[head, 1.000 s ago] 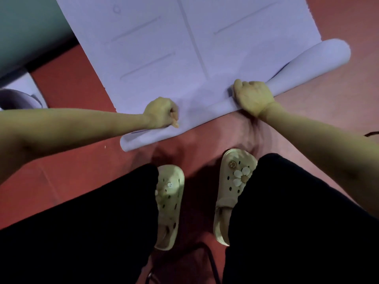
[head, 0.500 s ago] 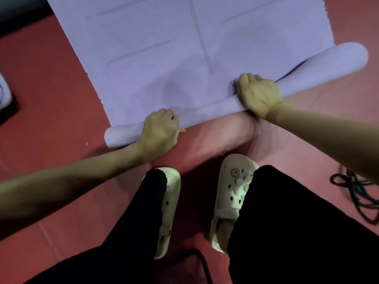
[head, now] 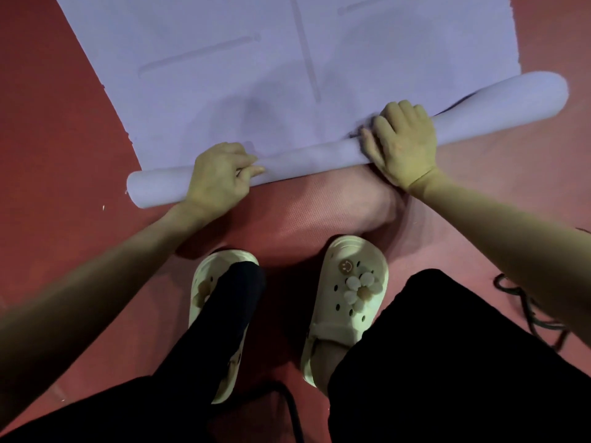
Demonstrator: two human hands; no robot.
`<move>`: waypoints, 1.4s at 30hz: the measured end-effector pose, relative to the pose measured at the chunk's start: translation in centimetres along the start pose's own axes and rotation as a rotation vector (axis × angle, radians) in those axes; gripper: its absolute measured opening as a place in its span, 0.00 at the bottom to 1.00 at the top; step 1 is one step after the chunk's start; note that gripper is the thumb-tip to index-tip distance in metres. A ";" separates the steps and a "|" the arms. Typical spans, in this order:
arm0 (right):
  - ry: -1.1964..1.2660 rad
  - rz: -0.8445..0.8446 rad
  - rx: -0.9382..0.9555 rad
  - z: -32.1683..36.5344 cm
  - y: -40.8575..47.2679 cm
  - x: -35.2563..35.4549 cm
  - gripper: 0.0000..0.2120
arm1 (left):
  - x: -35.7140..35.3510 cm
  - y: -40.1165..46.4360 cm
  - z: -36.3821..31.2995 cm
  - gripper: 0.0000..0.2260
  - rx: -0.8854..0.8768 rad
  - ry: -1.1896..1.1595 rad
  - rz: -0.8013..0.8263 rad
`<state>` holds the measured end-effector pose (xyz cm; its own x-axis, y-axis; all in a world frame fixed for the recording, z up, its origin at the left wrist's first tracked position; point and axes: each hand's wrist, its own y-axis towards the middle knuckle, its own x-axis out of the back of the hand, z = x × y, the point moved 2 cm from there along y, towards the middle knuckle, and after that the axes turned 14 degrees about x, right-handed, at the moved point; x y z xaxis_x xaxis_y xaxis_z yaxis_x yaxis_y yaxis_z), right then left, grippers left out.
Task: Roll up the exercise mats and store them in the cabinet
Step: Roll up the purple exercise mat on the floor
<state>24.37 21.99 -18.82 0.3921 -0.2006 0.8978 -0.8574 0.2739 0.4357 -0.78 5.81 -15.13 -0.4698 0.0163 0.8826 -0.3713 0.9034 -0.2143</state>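
left hand [head: 217, 177] fingers curled on mat roll [head: 307, 155] | right hand [head: 404, 140] fingers curled over roll

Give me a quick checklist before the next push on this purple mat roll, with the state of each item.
1. Left hand on the rolled part: ok, fingers curled over it.
2. Right hand on the roll: ok, fingers wrapped over the top.
3. Roll even end to end: not ok, the right end looks thicker than the left.
4. Flat part of the purple mat ahead free of objects: ok.
5. Clogs behind the roll: ok.
6. Cabinet ready: cannot tell, not in view.
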 end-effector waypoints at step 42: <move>0.045 0.295 0.126 -0.9 3.5 -0.2 0.29 | 1.2 6.0 1.3 0.12 0.489 -0.292 0.222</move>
<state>21.62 23.80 -17.41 0.1330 -0.0872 0.9873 -0.9696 0.1950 0.1478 -4.61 10.65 -15.91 -0.7525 0.0016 0.6586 -0.5312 0.5896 -0.6084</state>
